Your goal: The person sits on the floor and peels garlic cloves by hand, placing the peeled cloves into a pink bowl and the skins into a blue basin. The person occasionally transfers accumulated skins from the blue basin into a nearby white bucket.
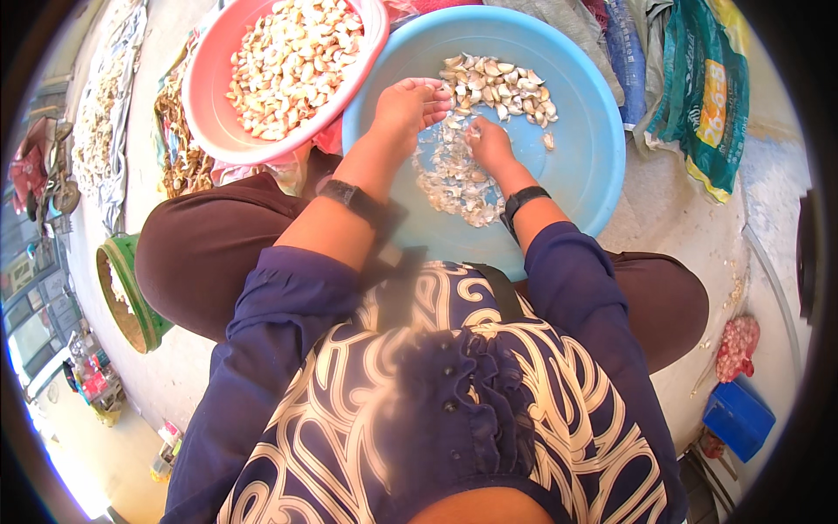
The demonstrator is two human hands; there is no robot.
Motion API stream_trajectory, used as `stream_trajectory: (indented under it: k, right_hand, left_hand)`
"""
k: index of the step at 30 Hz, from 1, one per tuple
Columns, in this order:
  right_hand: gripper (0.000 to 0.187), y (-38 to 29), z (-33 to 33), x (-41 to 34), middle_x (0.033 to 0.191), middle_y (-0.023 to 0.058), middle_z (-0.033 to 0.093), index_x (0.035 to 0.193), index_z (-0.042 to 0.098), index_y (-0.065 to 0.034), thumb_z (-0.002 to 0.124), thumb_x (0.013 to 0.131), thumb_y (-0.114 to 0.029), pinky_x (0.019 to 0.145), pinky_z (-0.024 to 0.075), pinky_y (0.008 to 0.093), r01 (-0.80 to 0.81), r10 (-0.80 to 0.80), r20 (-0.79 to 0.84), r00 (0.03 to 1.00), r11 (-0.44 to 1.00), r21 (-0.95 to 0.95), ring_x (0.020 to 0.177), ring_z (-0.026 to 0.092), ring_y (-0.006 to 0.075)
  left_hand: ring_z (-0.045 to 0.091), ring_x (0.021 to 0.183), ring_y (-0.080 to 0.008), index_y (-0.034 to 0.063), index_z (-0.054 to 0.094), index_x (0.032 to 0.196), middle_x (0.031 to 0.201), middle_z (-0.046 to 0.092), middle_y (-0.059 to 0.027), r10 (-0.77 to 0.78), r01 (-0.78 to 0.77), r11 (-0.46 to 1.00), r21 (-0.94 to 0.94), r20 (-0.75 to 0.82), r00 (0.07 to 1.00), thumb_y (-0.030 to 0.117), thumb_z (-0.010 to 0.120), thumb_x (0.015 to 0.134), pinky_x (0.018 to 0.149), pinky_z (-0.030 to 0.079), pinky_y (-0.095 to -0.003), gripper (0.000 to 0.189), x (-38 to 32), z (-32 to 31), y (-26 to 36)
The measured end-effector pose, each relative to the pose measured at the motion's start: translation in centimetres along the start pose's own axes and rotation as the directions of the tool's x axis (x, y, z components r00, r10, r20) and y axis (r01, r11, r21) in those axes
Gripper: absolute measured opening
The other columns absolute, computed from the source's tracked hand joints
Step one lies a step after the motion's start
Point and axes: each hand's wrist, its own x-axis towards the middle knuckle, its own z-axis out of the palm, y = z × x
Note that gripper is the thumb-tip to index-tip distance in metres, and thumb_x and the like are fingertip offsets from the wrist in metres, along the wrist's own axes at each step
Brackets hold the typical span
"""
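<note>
Before me lies a blue plastic basin (582,164) holding unpeeled garlic cloves (504,85) towards its far side and a spread of papery garlic skins (458,183) nearer me. My left hand (419,101) is over the basin's left part, beside the cloves, its fingers bent towards the thumb; whether something small is between them I cannot tell. Over the skins, just right of and below it, my right hand (488,144) has its fingers curled in, and their tips are partly hidden. The two hands are apart.
A pink basin (200,124) full of garlic cloves adjoins the blue one at upper left. Plastic sacks (707,98) lie at upper right. Beside my left knee stands a green-rimmed container (141,295). A blue box (740,419) and a red mesh bag (738,347) are at lower right.
</note>
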Motion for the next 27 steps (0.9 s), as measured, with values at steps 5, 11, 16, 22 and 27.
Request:
stream_trajectory:
  k: [5,11,16,22,27]
  right_hand:
    - [0.011,-4.1,-1.5,0.6,0.083,0.0080,0.063,0.090,0.059,0.0043,0.056,0.082,-0.002,0.063,0.0534,0.0269,-0.063,0.052,0.036,0.998,0.795,0.604,0.072,0.062,0.0154]
    - [0.013,-9.0,-2.6,-0.5,0.088,0.0081,0.063,0.096,0.060,0.0032,0.055,0.086,-0.005,0.066,0.0519,0.0235,-0.002,-0.054,0.052,0.997,0.676,0.737,0.073,0.061,0.0140]
    - [0.006,-10.7,-2.1,-1.3,0.079,0.0090,0.062,0.082,0.058,0.0022,0.057,0.083,-0.004,0.056,0.0528,0.0245,0.056,0.036,-0.094,0.995,0.578,0.814,0.063,0.061,0.0141]
    - [0.006,-10.5,-1.4,-1.7,0.074,0.0090,0.060,0.079,0.054,0.0016,0.057,0.083,-0.003,0.046,0.0491,0.0255,0.077,0.076,-0.183,0.980,0.705,0.705,0.059,0.060,0.0141]
    - [0.005,-9.6,-0.3,-1.8,0.070,0.0085,0.060,0.079,0.055,-0.0002,0.058,0.081,-0.004,0.043,0.0460,0.0262,0.018,0.125,-0.232,0.965,0.847,0.532,0.056,0.058,0.0144]
  left_hand:
    - [0.059,0.084,-0.0186,-0.0021,0.052,0.105,0.096,0.059,-0.0118,0.037,-0.030,0.975,0.219,-0.026,0.999,0.008,0.053,0.086,0.075,0.050,-0.0283,0.021,0.0,0.4,-1.5]
    - [0.058,0.075,-0.0137,-0.0025,0.055,0.100,0.090,0.060,-0.0077,0.109,-0.098,0.963,0.249,-0.029,0.994,0.009,0.056,0.086,0.072,0.049,-0.0251,0.018,-0.3,0.6,-2.0]
    - [0.058,0.074,-0.0116,-0.0022,0.056,0.097,0.087,0.061,-0.0064,0.143,-0.135,0.975,0.176,-0.034,0.989,0.008,0.060,0.084,0.069,0.048,-0.0241,0.016,-0.7,0.5,-1.5]
    - [0.060,0.070,-0.0132,-0.0022,0.055,0.096,0.085,0.061,-0.0097,0.085,-0.089,0.966,0.244,0.027,0.996,0.009,0.065,0.082,0.063,0.050,-0.0241,0.021,-1.5,0.3,-1.1]
    - [0.062,0.069,-0.0169,-0.0023,0.053,0.095,0.083,0.061,-0.0121,0.032,-0.049,0.962,0.269,0.068,0.997,0.007,0.064,0.081,0.062,0.051,-0.0257,0.020,-1.9,0.1,-1.0]
